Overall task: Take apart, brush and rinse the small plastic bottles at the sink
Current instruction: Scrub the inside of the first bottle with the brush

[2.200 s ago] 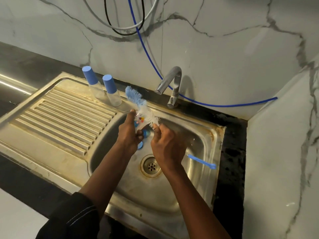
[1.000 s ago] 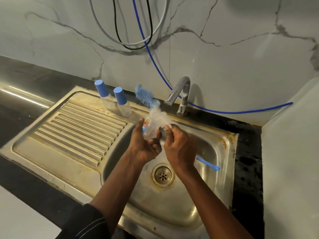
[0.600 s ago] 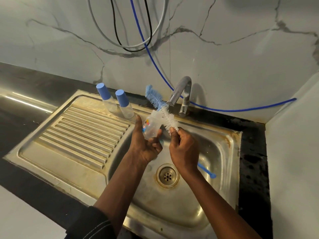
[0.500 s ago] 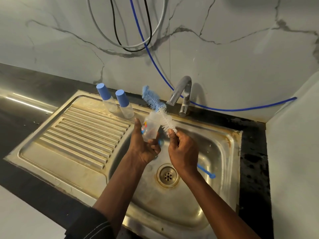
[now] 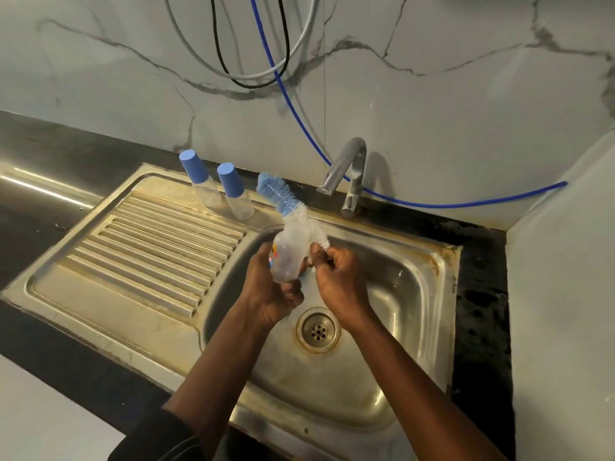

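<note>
1 bottle in L grip, brush R grip

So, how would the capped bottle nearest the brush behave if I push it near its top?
It would probably tip: the capped bottle is tall and narrow and stands upright on the drainboard. Its body looks clear and empty, so it is likely light. Once down, its round body may roll.

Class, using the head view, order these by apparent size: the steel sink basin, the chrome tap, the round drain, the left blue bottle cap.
1. Stainless steel sink basin.
2. Curved chrome tap.
3. Round metal drain, close to the tap, so that order is unsure.
4. Left blue plastic bottle cap.
</note>
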